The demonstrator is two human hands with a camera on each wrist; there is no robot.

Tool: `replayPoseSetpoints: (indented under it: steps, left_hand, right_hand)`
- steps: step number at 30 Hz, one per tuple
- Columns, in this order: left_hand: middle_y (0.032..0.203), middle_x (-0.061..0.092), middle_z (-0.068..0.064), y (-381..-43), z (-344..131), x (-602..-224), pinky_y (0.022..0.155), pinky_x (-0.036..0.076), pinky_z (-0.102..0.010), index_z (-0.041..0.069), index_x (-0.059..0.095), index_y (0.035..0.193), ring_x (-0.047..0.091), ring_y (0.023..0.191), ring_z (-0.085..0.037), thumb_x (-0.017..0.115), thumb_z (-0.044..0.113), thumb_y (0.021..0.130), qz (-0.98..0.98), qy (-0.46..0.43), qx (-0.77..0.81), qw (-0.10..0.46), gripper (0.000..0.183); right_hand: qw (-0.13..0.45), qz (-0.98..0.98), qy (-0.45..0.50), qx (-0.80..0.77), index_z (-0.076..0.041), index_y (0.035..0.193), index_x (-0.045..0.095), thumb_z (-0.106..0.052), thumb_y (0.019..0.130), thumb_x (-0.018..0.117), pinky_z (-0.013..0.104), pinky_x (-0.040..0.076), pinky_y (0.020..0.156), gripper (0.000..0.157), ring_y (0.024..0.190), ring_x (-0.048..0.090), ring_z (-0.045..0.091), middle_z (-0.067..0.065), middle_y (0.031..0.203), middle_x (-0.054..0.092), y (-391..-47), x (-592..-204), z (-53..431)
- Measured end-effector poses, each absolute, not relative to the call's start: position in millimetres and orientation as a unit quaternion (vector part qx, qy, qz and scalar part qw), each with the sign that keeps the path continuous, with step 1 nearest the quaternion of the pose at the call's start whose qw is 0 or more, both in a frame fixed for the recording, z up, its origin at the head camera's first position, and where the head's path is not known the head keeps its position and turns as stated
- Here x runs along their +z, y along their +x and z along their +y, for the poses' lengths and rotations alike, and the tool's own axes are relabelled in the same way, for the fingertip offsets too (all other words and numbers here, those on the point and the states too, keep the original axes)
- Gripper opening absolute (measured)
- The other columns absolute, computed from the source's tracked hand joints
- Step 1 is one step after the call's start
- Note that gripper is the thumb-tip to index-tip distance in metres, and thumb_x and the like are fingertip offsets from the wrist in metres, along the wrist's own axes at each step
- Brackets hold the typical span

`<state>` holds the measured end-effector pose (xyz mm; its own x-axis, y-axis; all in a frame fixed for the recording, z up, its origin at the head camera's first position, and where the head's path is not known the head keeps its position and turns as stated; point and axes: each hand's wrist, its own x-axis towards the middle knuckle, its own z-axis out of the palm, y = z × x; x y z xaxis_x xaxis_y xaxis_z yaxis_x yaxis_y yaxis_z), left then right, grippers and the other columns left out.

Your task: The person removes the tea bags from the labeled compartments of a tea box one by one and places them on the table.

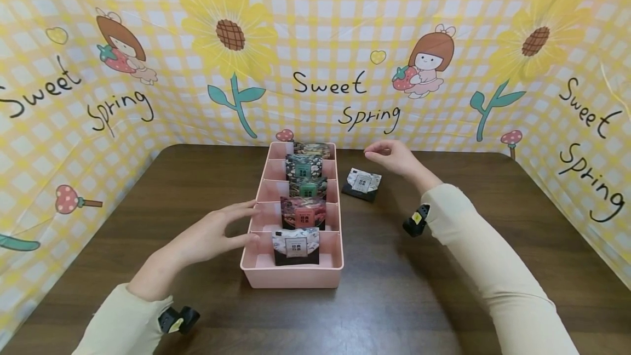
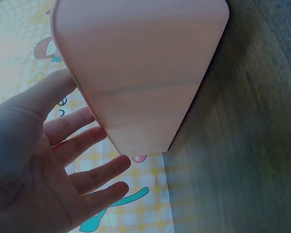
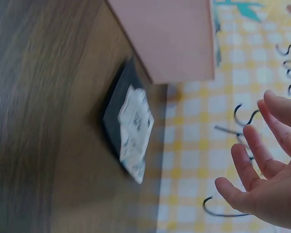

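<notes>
A long pink divided box (image 1: 292,278) stands on the table, a sachet in each compartment. The nearest is a white-and-black sachet (image 1: 297,246); behind it come a red sachet (image 1: 303,217), a green-labelled sachet (image 1: 308,188) and more dark patterned ones. My left hand (image 1: 207,237) touches the box's left rim with thumb and fingertips, fingers spread and fairly straight, as the left wrist view also shows. Another white-and-black sachet (image 1: 362,184) lies flat on the table right of the box. Above and beyond it hovers my right hand (image 1: 394,159), empty, its fingers loosely bent in the right wrist view (image 3: 266,174).
The brown wooden table (image 1: 394,300) extends around the box on both sides. A yellow checked cloth (image 1: 315,32) with flowers and lettering hangs behind and along the sides. The box's far end stands near the cloth.
</notes>
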<state>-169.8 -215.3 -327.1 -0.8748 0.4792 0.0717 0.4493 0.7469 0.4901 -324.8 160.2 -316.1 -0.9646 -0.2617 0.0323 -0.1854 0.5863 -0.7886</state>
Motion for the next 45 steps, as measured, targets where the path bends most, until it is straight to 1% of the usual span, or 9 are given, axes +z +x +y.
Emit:
replayPoseSetpoints:
  steps: [4,7,13,19,24,31,38,41,45]
  left_hand:
    - [0.142,0.046,-0.018,-170,-216,-328,0.104,0.037,-0.054,0.006,0.054,0.130,0.043,0.130,-0.037,0.066,0.036,0.086,0.934,0.250,0.255,0.029,0.054]
    - [0.142,0.045,-0.018,-170,-216,-327,0.104,0.037,-0.054,0.006,0.054,0.130,0.043,0.130,-0.037,0.065,0.036,0.086,0.934,0.251,0.253,0.029,0.055]
    - [0.142,0.045,-0.018,-169,-216,-327,0.104,0.037,-0.054,0.006,0.054,0.130,0.042,0.130,-0.038,0.065,0.037,0.086,0.934,0.251,0.254,0.027,0.055]
    - [0.142,0.045,-0.018,-170,-216,-328,0.104,0.037,-0.054,0.006,0.054,0.130,0.043,0.130,-0.038,0.065,0.038,0.086,0.933,0.252,0.254,0.028,0.054]
    - [0.142,0.046,-0.018,-170,-216,-329,0.104,0.037,-0.054,0.006,0.054,0.130,0.043,0.130,-0.037,0.064,0.039,0.086,0.934,0.251,0.252,0.024,0.056]
    - [0.142,0.045,-0.018,-170,-216,-328,0.104,0.037,-0.055,0.006,0.054,0.131,0.042,0.131,-0.037,0.064,0.041,0.086,0.934,0.249,0.255,0.027,0.057]
    - [0.142,0.046,-0.018,-169,-215,-327,0.104,0.037,-0.054,0.006,0.054,0.130,0.043,0.130,-0.037,0.064,0.040,0.086,0.933,0.250,0.256,0.023,0.057]
    - [0.142,0.046,-0.018,-168,-215,-327,0.104,0.037,-0.054,0.006,0.054,0.130,0.043,0.130,-0.037,0.064,0.040,0.086,0.934,0.249,0.256,0.023,0.057]
    - [0.141,0.046,-0.018,-168,-215,-327,0.103,0.038,-0.054,0.007,0.054,0.130,0.043,0.130,-0.038,0.064,0.040,0.087,0.934,0.250,0.254,0.022,0.055]
  right_hand:
    - [0.044,0.881,-0.143,-0.448,-0.002,0.111,0.063,-0.024,0.092,0.059,0.042,0.046,0.097,0.029,0.114,0.056,0.030,0.016,0.120,0.061,-317,-310,156]
    - [0.048,0.877,-0.160,-0.450,-0.004,0.110,0.063,-0.025,0.092,0.060,0.039,0.047,0.094,0.028,0.111,0.057,0.027,0.014,0.117,0.062,-310,-307,154]
    - [0.068,0.863,-0.195,-0.461,-0.004,0.111,0.062,-0.025,0.091,0.060,0.038,0.049,0.090,0.028,0.105,0.058,0.023,0.013,0.114,0.063,-296,-304,149]
    - [0.076,0.849,-0.224,-0.473,-0.006,0.108,0.063,-0.023,0.090,0.062,0.040,0.048,0.095,0.025,0.108,0.059,0.022,0.015,0.116,0.063,-279,-298,142]
    - [0.080,0.838,-0.265,-0.471,-0.007,0.109,0.064,-0.021,0.090,0.062,0.043,0.046,0.099,0.023,0.111,0.058,0.023,0.013,0.119,0.061,-266,-294,135]
    - [0.073,0.819,-0.321,-0.469,-0.005,0.106,0.065,-0.017,0.089,0.063,0.046,0.043,0.101,0.021,0.109,0.057,0.019,0.011,0.115,0.064,-250,-295,124]
    - [0.077,0.816,-0.355,-0.451,-0.009,0.103,0.068,-0.016,0.088,0.065,0.053,0.034,0.108,0.017,0.116,0.054,0.017,0.009,0.116,0.064,-239,-299,115]
    - [0.073,0.819,-0.363,-0.437,-0.009,0.102,0.069,-0.015,0.087,0.066,0.050,0.038,0.106,0.017,0.116,0.054,0.018,0.007,0.116,0.064,-234,-301,112]
    - [0.068,0.816,-0.382,-0.428,-0.006,0.101,0.069,-0.012,0.086,0.067,0.044,0.041,0.105,0.016,0.120,0.052,0.025,0.012,0.116,0.064,-227,-306,108]
